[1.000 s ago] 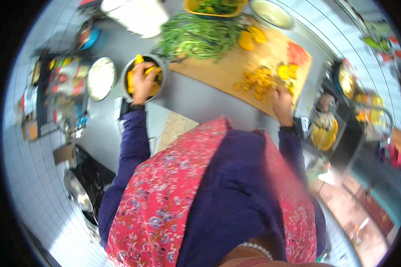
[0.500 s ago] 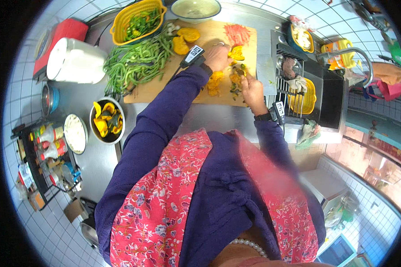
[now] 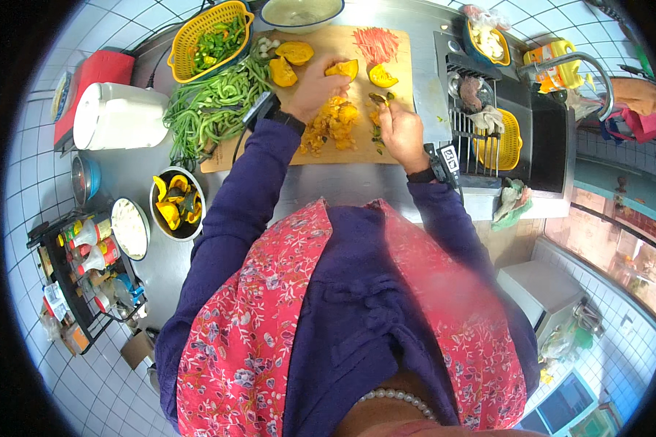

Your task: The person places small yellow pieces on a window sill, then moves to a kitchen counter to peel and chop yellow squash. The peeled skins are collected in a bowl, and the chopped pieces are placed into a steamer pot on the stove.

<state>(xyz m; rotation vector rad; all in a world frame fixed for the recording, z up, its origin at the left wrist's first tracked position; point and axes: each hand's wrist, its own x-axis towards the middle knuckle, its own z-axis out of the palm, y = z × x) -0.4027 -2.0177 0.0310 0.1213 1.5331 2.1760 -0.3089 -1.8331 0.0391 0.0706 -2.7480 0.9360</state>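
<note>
My left hand (image 3: 319, 91) is closed round a piece of orange pumpkin (image 3: 342, 69) above the wooden cutting board (image 3: 255, 146). Beneath and beside it lies a heap of stringy pumpkin pulp (image 3: 335, 124). My right hand (image 3: 402, 132) is a fist over the board's right part, gripping a small utensil with a dark tip (image 3: 377, 98); its kind is unclear. Green-and-dark scraps sit by that fist. Another pumpkin piece (image 3: 381, 76) rests between the hands, farther back. Two more chunks (image 3: 295, 52) lie at the board's far left, near some garlic (image 3: 267, 48).
Green beans (image 3: 215, 109) cover the board's left side. Behind them stands a yellow basket of green peppers (image 3: 217, 44). Shredded red strips (image 3: 375, 45) lie at the back. A steel bowl of pumpkin (image 3: 176, 204) stands left, the sink (image 3: 547, 156) right, and a white container (image 3: 116, 116) far left.
My left hand has moved left, showing the pumpkin piece in its grip and more of the pulp heap. The right hand stays near the scraps. The whole view has shifted slightly.
</note>
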